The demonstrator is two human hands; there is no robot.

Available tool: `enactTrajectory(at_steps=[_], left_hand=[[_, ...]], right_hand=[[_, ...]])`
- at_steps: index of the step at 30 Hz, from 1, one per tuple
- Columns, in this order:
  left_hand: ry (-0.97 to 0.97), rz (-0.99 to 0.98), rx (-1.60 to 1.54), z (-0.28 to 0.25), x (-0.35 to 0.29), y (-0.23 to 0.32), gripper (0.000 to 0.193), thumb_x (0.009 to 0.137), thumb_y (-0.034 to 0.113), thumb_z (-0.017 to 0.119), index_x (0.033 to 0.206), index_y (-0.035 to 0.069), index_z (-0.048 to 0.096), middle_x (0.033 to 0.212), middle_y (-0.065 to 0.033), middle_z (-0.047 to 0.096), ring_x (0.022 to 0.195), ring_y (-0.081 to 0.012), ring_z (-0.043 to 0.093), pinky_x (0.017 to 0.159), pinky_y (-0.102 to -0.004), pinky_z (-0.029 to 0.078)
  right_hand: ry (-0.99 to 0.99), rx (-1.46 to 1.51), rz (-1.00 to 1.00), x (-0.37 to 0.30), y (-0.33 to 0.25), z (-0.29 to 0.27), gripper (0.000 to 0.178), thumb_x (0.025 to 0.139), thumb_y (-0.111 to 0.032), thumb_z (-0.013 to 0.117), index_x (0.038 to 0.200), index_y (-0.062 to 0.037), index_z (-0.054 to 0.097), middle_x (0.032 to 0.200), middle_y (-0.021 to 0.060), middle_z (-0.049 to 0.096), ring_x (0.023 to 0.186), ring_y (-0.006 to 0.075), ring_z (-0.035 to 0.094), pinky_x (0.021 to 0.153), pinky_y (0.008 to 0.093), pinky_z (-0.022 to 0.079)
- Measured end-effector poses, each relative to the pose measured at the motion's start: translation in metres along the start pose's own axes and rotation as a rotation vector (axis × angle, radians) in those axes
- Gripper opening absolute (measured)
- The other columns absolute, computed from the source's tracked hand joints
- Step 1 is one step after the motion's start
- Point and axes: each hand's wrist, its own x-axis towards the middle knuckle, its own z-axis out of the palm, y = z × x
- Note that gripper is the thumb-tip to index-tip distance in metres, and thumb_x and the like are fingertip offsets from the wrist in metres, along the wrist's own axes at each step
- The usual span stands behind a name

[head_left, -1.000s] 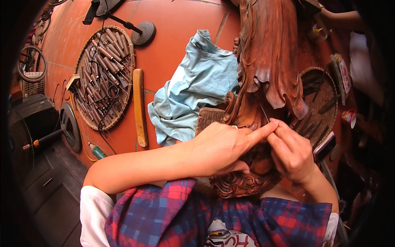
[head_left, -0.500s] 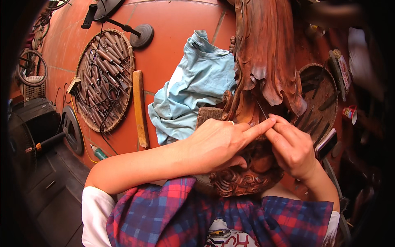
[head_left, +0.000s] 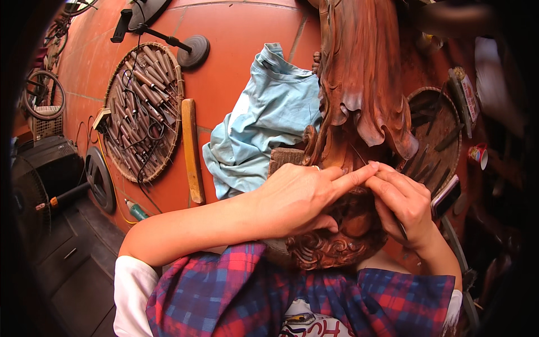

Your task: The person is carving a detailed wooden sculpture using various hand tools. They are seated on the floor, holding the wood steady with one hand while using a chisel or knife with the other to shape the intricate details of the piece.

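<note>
A reddish-brown wood carving [head_left: 365, 73] with flowing, drapery-like folds stretches away from my lap, its curled, rounded near end [head_left: 331, 247] close to my body. My right hand [head_left: 403, 202] is closed on a thin file [head_left: 402, 230]; its slender tip shows beyond the fingertips, against the wood, and its other end below the palm. Over the carving lies my left hand [head_left: 306, 194], index finger stretched out to the right fingertips and the file, thumb apart. The left hand's other fingers are partly hidden.
Left, a round woven basket [head_left: 178, 129] holds many wooden-handled tools; a yellowish wooden stick [head_left: 192, 151] lies beside it. A light blue shirt [head_left: 264, 112] is on the tiled floor. Right are a basket of files [head_left: 457, 121], a phone [head_left: 445, 197] and a red cup [head_left: 478, 155].
My right hand has shifted slightly right and tilted, and the file's lower end now shows below the palm. My left hand has barely moved.
</note>
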Motion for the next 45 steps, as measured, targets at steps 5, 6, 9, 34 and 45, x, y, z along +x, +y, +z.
enactTrajectory(at_steps=[5,6,9,34,45], left_hand=[[-0.105,-0.07,0.002,0.005,-0.004,0.01,0.111,0.069,0.027,0.083,0.158,0.017,0.017,0.094,-0.0119,0.06,0.075,-0.0327,0.066,0.055,-0.0416,0.051],[-0.103,-0.071,0.014,0.002,-0.002,0.009,0.112,0.069,0.027,0.084,0.158,0.017,0.017,0.095,-0.0121,0.061,0.075,-0.0328,0.067,0.055,-0.0417,0.051],[-0.064,-0.045,0.033,0.004,0.002,0.005,0.112,0.069,0.027,0.084,0.158,0.016,0.017,0.097,-0.0121,0.062,0.074,-0.0328,0.067,0.055,-0.0415,0.051],[-0.103,-0.062,0.013,0.001,-0.005,0.005,0.11,0.069,0.028,0.083,0.158,0.016,0.018,0.097,-0.0116,0.061,0.08,-0.0324,0.066,0.058,-0.0411,0.052],[-0.288,-0.151,-0.037,-0.002,-0.013,0.01,0.107,0.073,0.029,0.08,0.159,0.018,0.016,0.099,-0.011,0.06,0.077,-0.0331,0.065,0.058,-0.0405,0.052]], right_hand=[[-0.019,0.094,0.035,-0.014,-0.002,0.003,0.026,0.076,0.004,0.065,0.102,0.0036,0.067,0.099,0.0193,0.066,0.098,0.0366,0.068,0.081,0.0404,0.057],[-0.01,0.098,0.037,-0.011,0.002,0.0,0.025,0.076,0.004,0.065,0.101,0.0036,0.067,0.099,0.0191,0.066,0.098,0.0366,0.068,0.081,0.0405,0.057],[0.038,0.058,0.049,-0.009,0.0,0.005,0.024,0.076,0.004,0.065,0.101,0.0033,0.067,0.098,0.0187,0.067,0.098,0.036,0.069,0.081,0.0396,0.057],[-0.113,-0.115,-0.133,-0.001,-0.002,-0.003,0.029,0.076,-0.006,0.064,0.103,0.0048,0.066,0.098,0.0209,0.065,0.101,0.0366,0.068,0.08,0.0393,0.059],[-0.327,-0.234,-0.197,0.003,-0.011,-0.023,0.037,0.074,-0.013,0.064,0.109,-0.0006,0.067,0.106,0.0235,0.064,0.105,0.0376,0.066,0.085,0.0397,0.058]])
